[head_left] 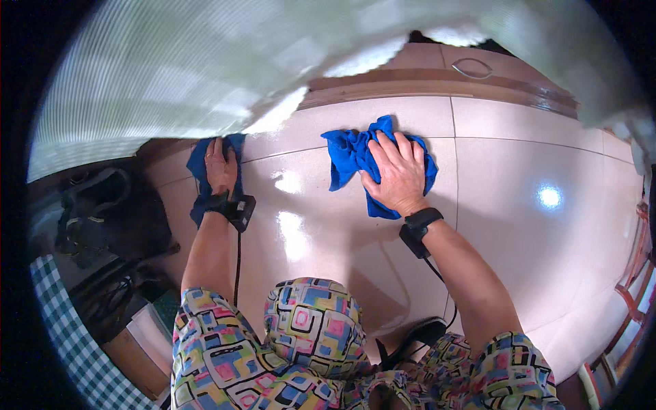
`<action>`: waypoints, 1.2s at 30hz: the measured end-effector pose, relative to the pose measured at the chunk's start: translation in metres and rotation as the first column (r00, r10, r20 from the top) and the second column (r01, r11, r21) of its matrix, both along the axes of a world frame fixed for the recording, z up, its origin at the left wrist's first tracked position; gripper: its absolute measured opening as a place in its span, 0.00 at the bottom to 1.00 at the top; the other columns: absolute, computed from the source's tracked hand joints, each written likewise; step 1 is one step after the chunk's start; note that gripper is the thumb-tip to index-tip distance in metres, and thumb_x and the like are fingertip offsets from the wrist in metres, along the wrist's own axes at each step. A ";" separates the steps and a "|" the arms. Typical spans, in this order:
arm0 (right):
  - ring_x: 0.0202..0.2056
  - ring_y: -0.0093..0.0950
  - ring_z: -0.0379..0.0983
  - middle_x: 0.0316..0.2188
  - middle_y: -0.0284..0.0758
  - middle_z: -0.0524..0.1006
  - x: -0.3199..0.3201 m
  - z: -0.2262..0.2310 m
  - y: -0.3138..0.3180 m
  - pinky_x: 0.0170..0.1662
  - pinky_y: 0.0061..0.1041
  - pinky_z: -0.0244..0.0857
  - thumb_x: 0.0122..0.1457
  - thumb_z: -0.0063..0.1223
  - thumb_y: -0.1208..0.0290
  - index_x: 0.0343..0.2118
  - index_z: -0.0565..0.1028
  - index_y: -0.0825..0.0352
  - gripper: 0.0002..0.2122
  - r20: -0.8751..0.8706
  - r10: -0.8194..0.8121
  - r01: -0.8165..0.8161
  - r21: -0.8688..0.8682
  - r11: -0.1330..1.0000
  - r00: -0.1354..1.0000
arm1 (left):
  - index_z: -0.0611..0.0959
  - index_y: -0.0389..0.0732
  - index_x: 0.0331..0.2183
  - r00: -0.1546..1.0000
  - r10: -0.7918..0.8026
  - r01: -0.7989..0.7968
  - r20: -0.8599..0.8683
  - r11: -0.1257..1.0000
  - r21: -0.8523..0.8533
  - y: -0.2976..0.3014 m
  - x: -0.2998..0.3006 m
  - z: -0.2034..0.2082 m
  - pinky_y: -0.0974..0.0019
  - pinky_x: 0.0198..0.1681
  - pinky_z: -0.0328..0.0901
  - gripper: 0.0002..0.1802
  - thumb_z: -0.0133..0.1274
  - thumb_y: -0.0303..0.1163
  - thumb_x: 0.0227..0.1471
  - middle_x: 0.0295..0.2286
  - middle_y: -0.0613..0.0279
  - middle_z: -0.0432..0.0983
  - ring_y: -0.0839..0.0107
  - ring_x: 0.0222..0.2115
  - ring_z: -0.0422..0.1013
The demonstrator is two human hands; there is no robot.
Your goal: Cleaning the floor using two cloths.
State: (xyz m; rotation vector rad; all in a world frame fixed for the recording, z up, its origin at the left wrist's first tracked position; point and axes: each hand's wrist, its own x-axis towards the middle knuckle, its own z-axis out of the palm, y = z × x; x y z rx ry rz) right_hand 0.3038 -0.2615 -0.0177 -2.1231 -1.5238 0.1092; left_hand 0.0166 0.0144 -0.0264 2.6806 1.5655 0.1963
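Left hand (220,171): palm down, fingers outstretched, laid on left blue cloth.
Right hand (398,171): palm down, fingers spread over right blue cloth.
Left blue cloth (198,164): toward far left corner of tiled floor (547,260).
Right blue cloth (346,157): rumpled, near floor's far edge.
Brown ledge (410,85): along that far edge.
Black bag (116,212): at floor's left edge.
Black wrist device (242,210): on left wrist, cabled.

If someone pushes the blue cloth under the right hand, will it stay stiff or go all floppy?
The blue cloth will probably be floppy, since it already lies in crumpled folds under the right hand. It might slide quite easily, because the floor tiles look smooth and shiny.
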 end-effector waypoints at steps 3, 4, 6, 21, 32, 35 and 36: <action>0.54 0.38 0.59 0.53 0.34 0.68 0.007 -0.004 -0.007 0.54 0.44 0.52 0.44 0.58 0.57 0.46 0.73 0.61 0.25 0.030 -0.011 0.012 -0.031 0.999 0.999 | 0.71 0.30 0.49 0.996 0.013 -0.033 -0.090 0.975 -0.218 -0.014 0.038 0.001 0.55 0.55 0.58 0.25 0.50 0.34 0.51 0.49 0.38 0.66 0.43 0.49 0.63; 0.54 0.37 0.59 0.53 0.34 0.68 0.006 -0.001 -0.008 0.54 0.44 0.51 0.44 0.58 0.57 0.47 0.73 0.61 0.25 0.034 -0.010 0.011 -0.031 0.999 0.999 | 0.72 0.31 0.49 0.985 -0.035 0.000 -0.168 0.978 -0.208 -0.018 0.046 -0.001 0.55 0.55 0.58 0.24 0.50 0.33 0.50 0.49 0.39 0.66 0.44 0.49 0.63; 0.55 0.37 0.58 0.54 0.34 0.67 0.003 0.003 -0.004 0.55 0.44 0.51 0.45 0.58 0.57 0.48 0.72 0.61 0.25 -0.002 -0.002 0.002 -0.023 1.000 1.000 | 0.74 0.37 0.46 0.976 -0.192 0.195 0.100 0.980 -0.029 -0.036 0.059 -0.007 0.54 0.50 0.62 0.22 0.52 0.33 0.48 0.44 0.44 0.70 0.46 0.45 0.66; 0.53 0.39 0.61 0.51 0.36 0.70 0.010 -0.007 -0.006 0.53 0.44 0.53 0.41 0.61 0.61 0.47 0.72 0.63 0.27 -0.078 0.035 -0.025 0.132 0.991 0.996 | 0.71 0.40 0.51 0.833 -0.549 0.547 0.071 0.794 -0.264 -0.119 0.205 0.018 0.56 0.57 0.57 0.30 0.47 0.19 0.41 0.50 0.47 0.64 0.46 0.52 0.60; 0.55 0.39 0.60 0.53 0.35 0.69 0.002 0.002 -0.005 0.57 0.43 0.49 0.46 0.58 0.57 0.47 0.73 0.62 0.24 0.031 -0.096 0.096 0.007 0.995 0.995 | 0.68 0.40 0.53 0.752 -0.647 0.657 0.126 0.717 -0.235 -0.069 0.139 0.021 0.57 0.55 0.59 0.27 0.49 0.31 0.50 0.52 0.51 0.63 0.51 0.53 0.61; 0.55 0.40 0.60 0.53 0.36 0.69 -0.008 -0.004 -0.003 0.57 0.43 0.49 0.46 0.58 0.57 0.47 0.73 0.63 0.24 0.063 -0.122 0.123 -0.020 0.992 0.991 | 0.67 0.41 0.54 0.792 -0.607 0.605 0.071 0.762 -0.231 -0.034 0.076 0.018 0.56 0.55 0.59 0.28 0.51 0.34 0.51 0.52 0.51 0.63 0.53 0.53 0.60; 0.54 0.40 0.60 0.52 0.37 0.69 -0.011 -0.001 -0.007 0.57 0.43 0.49 0.46 0.58 0.58 0.47 0.73 0.63 0.24 0.081 -0.140 0.143 -0.032 0.989 0.987 | 0.68 0.41 0.53 0.808 -0.584 0.585 0.074 0.785 -0.203 -0.025 0.056 0.014 0.56 0.54 0.59 0.27 0.51 0.33 0.51 0.52 0.52 0.64 0.53 0.53 0.61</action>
